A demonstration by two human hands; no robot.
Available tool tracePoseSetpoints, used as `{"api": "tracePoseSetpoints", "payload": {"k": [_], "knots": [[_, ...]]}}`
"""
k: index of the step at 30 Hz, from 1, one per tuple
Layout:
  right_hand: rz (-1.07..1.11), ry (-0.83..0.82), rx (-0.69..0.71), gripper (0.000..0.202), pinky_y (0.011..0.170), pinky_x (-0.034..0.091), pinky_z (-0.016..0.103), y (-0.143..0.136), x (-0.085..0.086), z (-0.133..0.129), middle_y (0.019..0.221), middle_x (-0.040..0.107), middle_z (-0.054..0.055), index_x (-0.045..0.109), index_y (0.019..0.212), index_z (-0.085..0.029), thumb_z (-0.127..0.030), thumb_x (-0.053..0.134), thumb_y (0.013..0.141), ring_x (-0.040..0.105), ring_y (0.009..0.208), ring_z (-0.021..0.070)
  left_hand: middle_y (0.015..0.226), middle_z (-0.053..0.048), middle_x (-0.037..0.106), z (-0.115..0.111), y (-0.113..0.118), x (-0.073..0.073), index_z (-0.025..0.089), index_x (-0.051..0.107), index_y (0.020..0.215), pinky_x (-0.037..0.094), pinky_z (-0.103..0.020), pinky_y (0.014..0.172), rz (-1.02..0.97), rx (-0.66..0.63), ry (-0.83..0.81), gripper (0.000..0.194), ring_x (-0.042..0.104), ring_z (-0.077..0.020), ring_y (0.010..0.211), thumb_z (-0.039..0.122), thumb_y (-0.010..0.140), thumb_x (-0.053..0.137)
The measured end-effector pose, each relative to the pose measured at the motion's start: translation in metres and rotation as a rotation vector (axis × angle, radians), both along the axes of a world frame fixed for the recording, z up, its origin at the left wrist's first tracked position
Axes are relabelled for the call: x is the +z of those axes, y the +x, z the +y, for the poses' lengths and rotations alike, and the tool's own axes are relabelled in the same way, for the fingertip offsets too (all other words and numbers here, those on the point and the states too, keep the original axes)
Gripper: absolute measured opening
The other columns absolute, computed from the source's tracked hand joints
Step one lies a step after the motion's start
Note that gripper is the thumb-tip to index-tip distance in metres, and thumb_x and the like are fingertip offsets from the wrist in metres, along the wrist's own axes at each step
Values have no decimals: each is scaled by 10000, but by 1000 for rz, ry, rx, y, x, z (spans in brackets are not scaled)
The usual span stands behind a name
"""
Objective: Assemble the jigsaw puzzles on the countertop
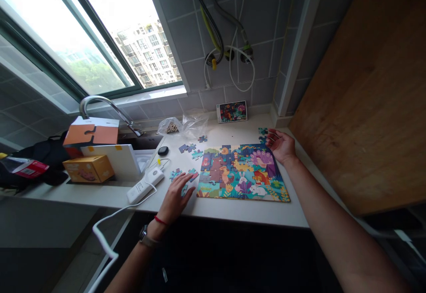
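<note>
A colourful animal jigsaw puzzle (242, 173), largely joined, lies flat on the white counter. My left hand (178, 195) rests over loose pieces (175, 174) left of the puzzle, its fingers apart. Beside the puzzle's upper right corner is my right hand (281, 145), palm turned inward with fingers curled, next to a few dark pieces (262, 131); whether it holds one is too small to tell. More loose pieces (187, 148) lie at the puzzle's upper left. A small picture card (232, 112) of the scene leans against the wall.
A white power strip (145, 185) with a cord and a black round object (163, 151) lie on the left. Behind are plastic bags (172, 126), a faucet (109, 104) and sink. Orange boxes (88, 168) stand far left; a wooden panel (366, 106) rises at right.
</note>
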State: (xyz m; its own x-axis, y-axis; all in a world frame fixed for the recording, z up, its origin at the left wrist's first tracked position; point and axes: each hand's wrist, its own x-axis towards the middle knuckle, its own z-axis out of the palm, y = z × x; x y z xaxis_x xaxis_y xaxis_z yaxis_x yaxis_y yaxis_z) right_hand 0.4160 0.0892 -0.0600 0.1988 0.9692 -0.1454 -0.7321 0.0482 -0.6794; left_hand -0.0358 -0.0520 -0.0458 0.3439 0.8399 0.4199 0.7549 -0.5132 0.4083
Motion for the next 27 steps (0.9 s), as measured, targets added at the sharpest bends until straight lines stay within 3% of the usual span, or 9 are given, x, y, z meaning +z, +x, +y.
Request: {"api": "tracePoseSetpoints", "payload": {"k": [4,8,15,21,27], "knots": [[10,0,2,134,445,529,261,0,0,0,671,713,32,747,876,-216,-237,667,771,603,531,163,1361,-120,709,5,-44,1,244,696,1357,564,-531,1082,105,23,-97,401,667,-333,1263,405,992,657],[16,4,5,153,453,537,260,2,-2,1,671,716,36,751,882,-206,-239,679,752,611,533,161,1360,-120,711,3,-64,6,245,672,1398,564,-512,1087,167,-27,-213,460,682,-322,1251,381,959,699],[24,-10,2,162,449,536,257,3,-2,1,670,712,48,763,877,-196,-232,674,747,612,539,162,1270,-84,750,3,-61,14,273,561,1491,587,-466,1032,59,-1,-305,650,713,-284,1166,270,878,774],[19,-16,3,164,448,536,253,2,0,0,668,708,46,764,869,-197,-229,672,737,601,532,157,1095,-60,745,5,-56,17,266,658,1363,622,-367,836,-41,35,-361,544,723,-247,994,284,836,792],[12,-18,4,155,444,535,248,1,0,0,655,699,36,760,860,-201,-232,671,737,600,523,153,1193,-89,642,4,-53,14,245,703,1276,614,-311,698,-191,55,-452,477,704,-228,968,348,818,790]]}}
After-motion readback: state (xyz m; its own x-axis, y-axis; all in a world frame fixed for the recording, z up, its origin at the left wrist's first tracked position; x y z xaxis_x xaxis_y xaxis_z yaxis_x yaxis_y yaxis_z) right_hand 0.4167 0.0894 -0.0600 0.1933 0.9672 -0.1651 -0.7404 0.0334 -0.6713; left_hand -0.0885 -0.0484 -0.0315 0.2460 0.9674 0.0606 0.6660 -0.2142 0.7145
